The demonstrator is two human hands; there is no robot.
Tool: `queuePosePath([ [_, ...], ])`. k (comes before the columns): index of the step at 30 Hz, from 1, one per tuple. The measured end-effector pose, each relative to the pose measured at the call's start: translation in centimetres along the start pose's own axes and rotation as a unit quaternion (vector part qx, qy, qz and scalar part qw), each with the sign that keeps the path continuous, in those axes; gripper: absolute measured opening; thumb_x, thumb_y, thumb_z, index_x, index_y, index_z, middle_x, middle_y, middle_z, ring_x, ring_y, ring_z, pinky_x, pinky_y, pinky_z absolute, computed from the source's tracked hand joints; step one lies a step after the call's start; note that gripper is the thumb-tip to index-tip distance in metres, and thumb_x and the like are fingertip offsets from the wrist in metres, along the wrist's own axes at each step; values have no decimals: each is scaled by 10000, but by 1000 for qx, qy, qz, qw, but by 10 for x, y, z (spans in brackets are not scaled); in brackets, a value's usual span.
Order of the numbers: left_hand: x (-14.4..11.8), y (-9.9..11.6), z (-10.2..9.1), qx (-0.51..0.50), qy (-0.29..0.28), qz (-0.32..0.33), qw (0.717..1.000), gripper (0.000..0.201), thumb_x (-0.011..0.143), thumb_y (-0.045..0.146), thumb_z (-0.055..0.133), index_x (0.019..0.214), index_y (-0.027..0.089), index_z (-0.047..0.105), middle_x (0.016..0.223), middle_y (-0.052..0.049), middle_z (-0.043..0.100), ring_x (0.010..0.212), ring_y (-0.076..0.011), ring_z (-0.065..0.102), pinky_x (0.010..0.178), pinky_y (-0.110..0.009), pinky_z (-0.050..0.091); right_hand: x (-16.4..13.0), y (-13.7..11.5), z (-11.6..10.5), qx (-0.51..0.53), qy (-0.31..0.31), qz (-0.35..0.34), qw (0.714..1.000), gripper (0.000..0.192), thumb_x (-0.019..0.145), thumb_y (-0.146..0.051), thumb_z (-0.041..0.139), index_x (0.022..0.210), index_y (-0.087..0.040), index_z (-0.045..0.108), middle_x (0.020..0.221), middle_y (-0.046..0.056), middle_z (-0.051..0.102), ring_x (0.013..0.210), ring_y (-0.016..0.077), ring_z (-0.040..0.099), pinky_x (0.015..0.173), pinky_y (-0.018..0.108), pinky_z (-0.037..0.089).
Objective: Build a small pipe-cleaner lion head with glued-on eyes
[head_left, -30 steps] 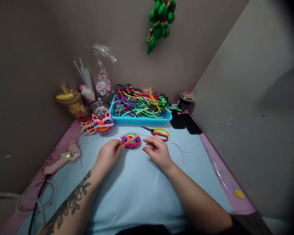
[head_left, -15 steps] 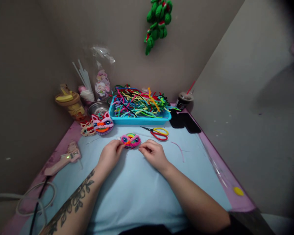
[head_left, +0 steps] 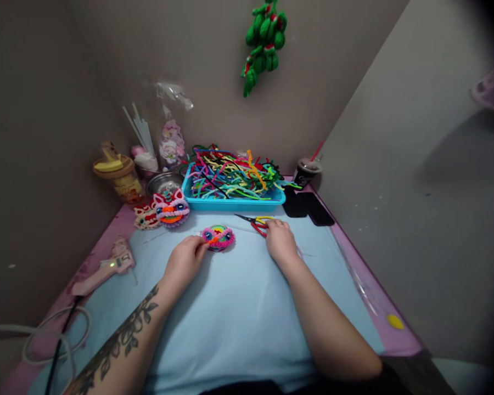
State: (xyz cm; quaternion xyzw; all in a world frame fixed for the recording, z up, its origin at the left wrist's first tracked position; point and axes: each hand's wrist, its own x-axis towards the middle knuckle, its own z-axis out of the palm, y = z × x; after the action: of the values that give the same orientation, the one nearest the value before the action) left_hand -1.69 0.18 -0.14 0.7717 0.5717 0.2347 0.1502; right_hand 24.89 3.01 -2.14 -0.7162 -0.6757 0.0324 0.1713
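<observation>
The bench (head_left: 239, 318) carries a blue tray (head_left: 234, 204) of pipe cleaners at the back, with a glue gun (head_left: 105, 269) near the left edge. The left hand (head_left: 184, 262) rests mid-bench, fingers pinched on the edge of a pink fuzzy face (head_left: 218, 237). The right hand (head_left: 280, 240) lies over the scissors (head_left: 257, 221), fingers curled on the handles; whether they grip, I cannot tell.
</observation>
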Motion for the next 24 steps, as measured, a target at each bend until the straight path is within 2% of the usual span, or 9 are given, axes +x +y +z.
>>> queuePosePath([
  [5,-1,2,-3,-20,10,1,1000,221,857,323,457,825,183,625,829,-83,667,776,-217,605,720,-311,449,8,10,2,-10,-19,21,1000,301,874,-182,467,1125,-169,632,1076,117,636,1006,262,516,839,313,386],
  [8,-2,5,-7,-54,58,-7,997,225,852,355,475,817,187,621,811,-68,665,751,-202,596,700,-295,442,12,10,3,-11,-24,17,999,285,855,-206,512,1107,-182,642,1064,101,644,1006,245,529,840,298,381],
  [12,-2,9,-12,-122,115,-65,984,262,841,415,486,782,184,597,741,-29,648,650,-160,569,623,-250,430,17,9,3,-21,-37,15,999,256,846,-211,540,1076,-198,653,1027,95,650,1003,232,539,829,299,368],
  [19,-2,14,-19,-222,118,-115,961,257,804,410,522,833,166,599,754,-23,650,665,-152,572,622,-236,435,5,-1,-9,-40,-31,-8,999,235,877,-143,456,1041,-155,624,1032,141,613,977,258,548,813,368,349],
  [21,-2,16,-22,-230,121,-123,958,248,794,399,528,834,166,603,755,-24,651,665,-153,573,620,-237,434,0,-1,-15,11,-7,-15,1000,222,870,-140,447,1018,-157,612,1028,133,596,948,245,556,816,371,357],
  [23,-3,17,-25,-233,126,-128,956,242,784,393,534,822,167,609,750,-23,653,657,-152,571,610,-236,431,-5,-1,-16,128,13,-24,991,163,839,-172,482,956,-162,595,978,102,587,898,223,560,784,344,392],
  [24,-3,18,-26,-233,129,-129,955,240,780,391,537,817,166,613,748,-23,654,653,-152,571,607,-236,431,-7,-2,-16,210,10,-29,977,121,818,-197,510,909,-164,582,916,78,585,839,205,563,740,321,413],
])
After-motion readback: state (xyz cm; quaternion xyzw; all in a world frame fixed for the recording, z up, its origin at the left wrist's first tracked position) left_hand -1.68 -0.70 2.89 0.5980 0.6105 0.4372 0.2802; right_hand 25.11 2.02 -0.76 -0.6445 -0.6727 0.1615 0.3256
